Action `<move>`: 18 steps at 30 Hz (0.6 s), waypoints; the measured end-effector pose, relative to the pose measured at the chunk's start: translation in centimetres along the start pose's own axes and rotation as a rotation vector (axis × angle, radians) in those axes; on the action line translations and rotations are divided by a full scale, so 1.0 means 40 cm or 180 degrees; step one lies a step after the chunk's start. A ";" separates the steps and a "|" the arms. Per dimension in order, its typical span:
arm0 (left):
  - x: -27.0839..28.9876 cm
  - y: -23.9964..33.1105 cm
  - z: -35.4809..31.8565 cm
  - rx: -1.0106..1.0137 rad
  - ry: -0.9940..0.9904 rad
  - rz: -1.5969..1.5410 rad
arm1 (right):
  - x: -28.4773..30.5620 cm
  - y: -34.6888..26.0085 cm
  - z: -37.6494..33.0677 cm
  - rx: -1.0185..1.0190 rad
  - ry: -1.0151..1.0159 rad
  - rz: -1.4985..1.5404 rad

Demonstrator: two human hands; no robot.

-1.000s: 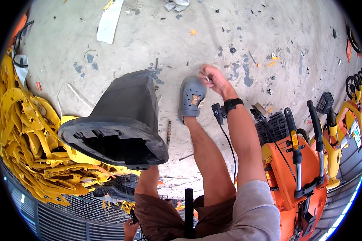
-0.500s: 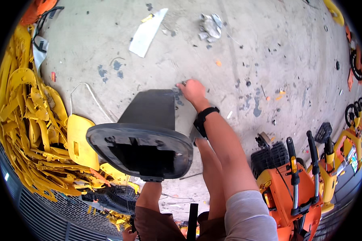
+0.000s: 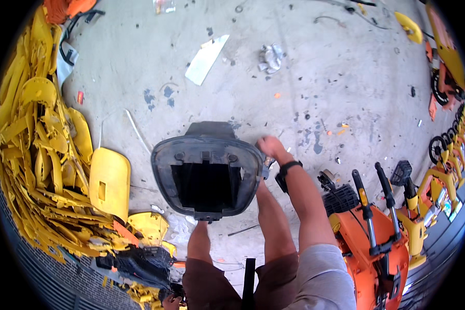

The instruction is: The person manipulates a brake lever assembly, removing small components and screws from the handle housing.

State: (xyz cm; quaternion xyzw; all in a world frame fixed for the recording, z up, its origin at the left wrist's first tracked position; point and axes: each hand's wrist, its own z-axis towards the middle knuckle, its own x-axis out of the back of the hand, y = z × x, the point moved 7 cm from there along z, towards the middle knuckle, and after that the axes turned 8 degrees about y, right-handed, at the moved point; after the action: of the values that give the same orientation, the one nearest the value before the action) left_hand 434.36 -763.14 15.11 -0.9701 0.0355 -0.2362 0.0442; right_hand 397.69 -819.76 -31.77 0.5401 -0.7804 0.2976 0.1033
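Observation:
A black plastic bin-like basket point(image 3: 165, 170) with a wide rounded rim stands in front of my legs, its dark opening toward me. At its right side, by the rim, my right hand point(image 3: 272, 148) has its fingers curled closed; what they hold, if anything, is hidden. A small grey metallic part point(image 3: 268, 162) shows just below that hand. My left hand point(image 3: 171, 301) is low at the bottom edge, away from the basket, beside dark parts. Only a little of it shows, and its fingers are too unclear to read.
A tall heap of yellow plastic panels point(image 3: 41, 170) lines the left side, with a loose yellow panel point(image 3: 116, 181) leaning at its edge. Orange scooter bodies point(image 3: 382, 248) stand close on my right. A white sheet point(image 3: 206, 61) and a crumpled grey cloth point(image 3: 271, 58) lie on the concrete floor.
The basket has tilted and shifted right, so its opening faces me more. My right hand has moved right and lower, staying near the basket's right side. The whole view has shifted slightly.

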 end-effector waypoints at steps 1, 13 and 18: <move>0.035 -0.093 0.015 -0.0505 0.0008 0.0503 | 0.014 -0.025 -0.074 0.0326 -0.0111 0.0020; 0.461 -0.180 0.111 -0.0234 0.0965 -0.0623 | -0.037 0.012 -1.106 -0.1537 0.0449 0.3780; 0.565 -0.175 0.214 -0.0496 0.0932 -0.1298 | 0.052 -0.345 -1.445 -0.1496 0.0933 0.5395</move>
State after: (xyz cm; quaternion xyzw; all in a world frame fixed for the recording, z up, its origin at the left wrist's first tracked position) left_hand 458.67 -757.61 18.53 -0.9131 -0.1366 -0.3746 -0.0848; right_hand 400.11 -791.40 20.43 -0.2972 -0.9375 0.1724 0.0554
